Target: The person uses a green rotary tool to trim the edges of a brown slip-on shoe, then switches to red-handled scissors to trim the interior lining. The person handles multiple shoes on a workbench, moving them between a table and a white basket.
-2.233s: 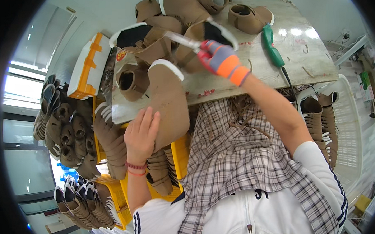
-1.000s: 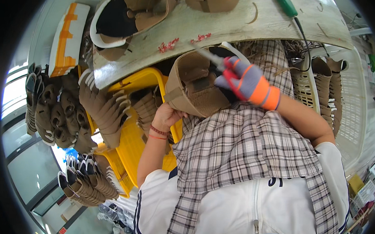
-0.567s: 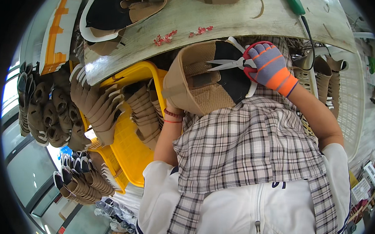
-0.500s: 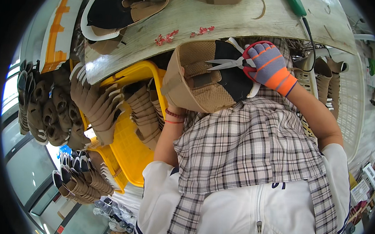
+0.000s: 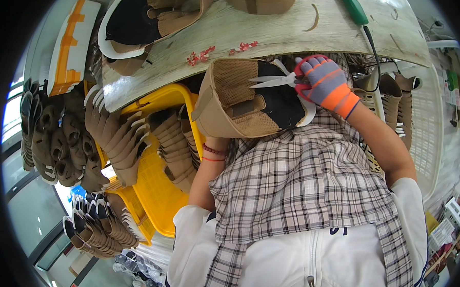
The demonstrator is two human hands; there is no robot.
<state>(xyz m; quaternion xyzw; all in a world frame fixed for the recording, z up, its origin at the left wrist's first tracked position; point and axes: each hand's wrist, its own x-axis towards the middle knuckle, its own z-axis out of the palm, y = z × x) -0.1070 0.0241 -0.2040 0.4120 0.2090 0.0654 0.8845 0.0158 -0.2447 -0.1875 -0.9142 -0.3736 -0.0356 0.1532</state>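
Observation:
A tan shoe upper (image 5: 227, 84) with a dark lining and a white edge is held up in front of my apron, its opening facing me. My left hand (image 5: 218, 143) supports it from beneath and behind; the upper covers the fingers. In a grey and orange striped glove, my right hand (image 5: 326, 83) grips red-handled scissors (image 5: 274, 82). Their blades point left over the upper's opening and are nearly together. Whether they touch any thread or material is too small to tell.
On the pale worktable (image 5: 276, 30) lie another upper (image 5: 138, 16), a tan piece (image 5: 262, 2) and a green-handled tool (image 5: 355, 9) with a black cord. A yellow crate (image 5: 158, 207) with stacked uppers (image 5: 173, 146) stands at the left. More uppers fill a white basket (image 5: 429, 116) at the right.
The upper has tilted and shifted slightly left, and my left fingers, seen inside it before, have gone out of sight. The scissor blades have drawn closer together.

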